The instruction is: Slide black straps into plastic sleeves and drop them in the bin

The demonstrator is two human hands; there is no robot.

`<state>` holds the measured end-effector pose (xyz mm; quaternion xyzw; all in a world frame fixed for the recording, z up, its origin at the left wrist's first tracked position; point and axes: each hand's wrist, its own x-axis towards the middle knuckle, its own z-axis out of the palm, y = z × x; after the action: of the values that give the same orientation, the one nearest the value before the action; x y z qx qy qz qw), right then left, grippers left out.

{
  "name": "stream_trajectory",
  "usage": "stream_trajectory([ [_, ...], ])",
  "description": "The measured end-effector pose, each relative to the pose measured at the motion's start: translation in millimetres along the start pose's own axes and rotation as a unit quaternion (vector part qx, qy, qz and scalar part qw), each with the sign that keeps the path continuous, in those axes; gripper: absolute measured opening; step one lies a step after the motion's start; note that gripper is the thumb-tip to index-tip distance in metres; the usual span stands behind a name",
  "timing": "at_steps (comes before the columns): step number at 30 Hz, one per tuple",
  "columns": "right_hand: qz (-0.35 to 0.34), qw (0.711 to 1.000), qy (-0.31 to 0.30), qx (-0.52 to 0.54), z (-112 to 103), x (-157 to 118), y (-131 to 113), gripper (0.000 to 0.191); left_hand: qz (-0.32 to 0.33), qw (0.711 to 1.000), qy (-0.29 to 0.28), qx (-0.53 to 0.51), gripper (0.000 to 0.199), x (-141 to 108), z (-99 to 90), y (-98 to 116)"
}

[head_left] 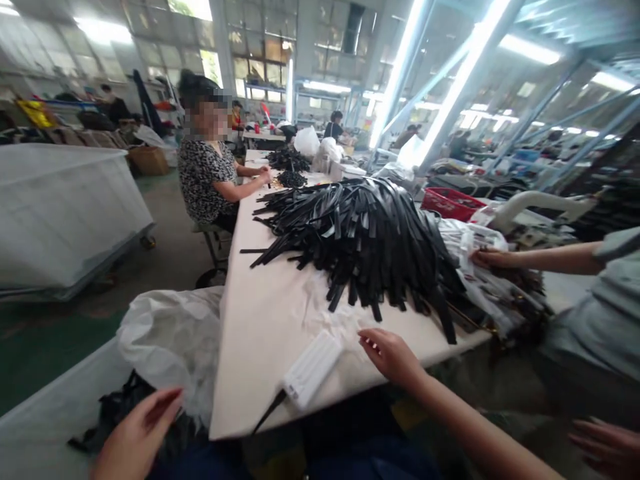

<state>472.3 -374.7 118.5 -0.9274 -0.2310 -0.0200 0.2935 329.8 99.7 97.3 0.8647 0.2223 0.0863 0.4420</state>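
My left hand [137, 430] hangs low at the left, its thumb and fingers apart and nothing seen between them. Just behind it are black strips [120, 407] inside a white plastic bag [165, 327] beside the table. Over the near part of the pale table [250, 320], my right hand [393, 353] is open with slightly bent fingers and holds nothing visible. Left of it lies a white oblong block [315, 367], from whose near end a black strip or cord [270, 410] sticks out over the table edge. Beyond both hands spreads a large heap of black strips [360, 233].
A person in a patterned top [207, 170] sits at the table's left side, handling something small. At right, another person's hand [493, 259] touches white plastic wrapping [475, 240]. A white wheeled bin [65, 220] stands left; a red basket [450, 203] is behind the heap.
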Motion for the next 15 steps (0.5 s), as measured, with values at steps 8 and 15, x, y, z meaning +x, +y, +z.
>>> stream_trajectory([
  [8, -0.016, 0.992, -0.053, -0.115, 23.3, -9.3, 53.1, 0.063, 0.368, 0.892, -0.222, 0.139, 0.042, 61.7, 182.7, 204.0],
  [15, -0.101, 0.984, -0.124, -0.083, 21.3, 49.2, 73.2, 0.061, 0.368, 0.884, -0.262, 0.122, 0.020, 121.9, 239.8, 228.6],
])
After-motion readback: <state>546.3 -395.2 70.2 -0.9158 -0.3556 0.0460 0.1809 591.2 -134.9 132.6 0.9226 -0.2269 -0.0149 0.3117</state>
